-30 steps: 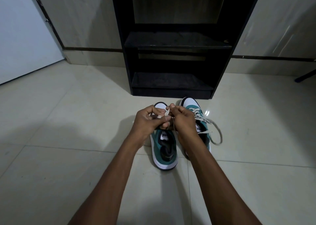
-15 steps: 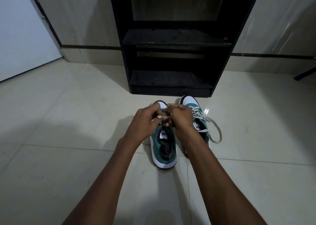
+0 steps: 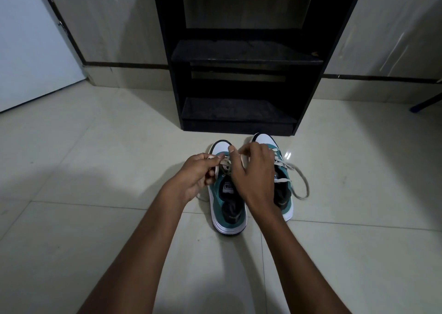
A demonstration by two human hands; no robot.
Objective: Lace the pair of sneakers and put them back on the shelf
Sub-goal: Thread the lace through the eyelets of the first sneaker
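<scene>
Two green-and-white sneakers stand side by side on the tiled floor, toes toward the shelf. Over the left sneaker my left hand pinches one end of its off-white lace. My right hand pinches the other end close beside it, above the eyelets. The right sneaker is partly hidden behind my right wrist; its lace is threaded and a loose loop trails on the floor to the right. The black shelf unit stands just beyond the toes.
The shelf unit has two dark boards, lower and upper, both bare. A white door is at the far left. A dark blue-tipped leg juts in at the far right. Pale floor tiles surround the shoes.
Both hands have shifted slightly toward the toe of the left sneaker and moved a little apart, still working the lace. The sneakers have not moved.
</scene>
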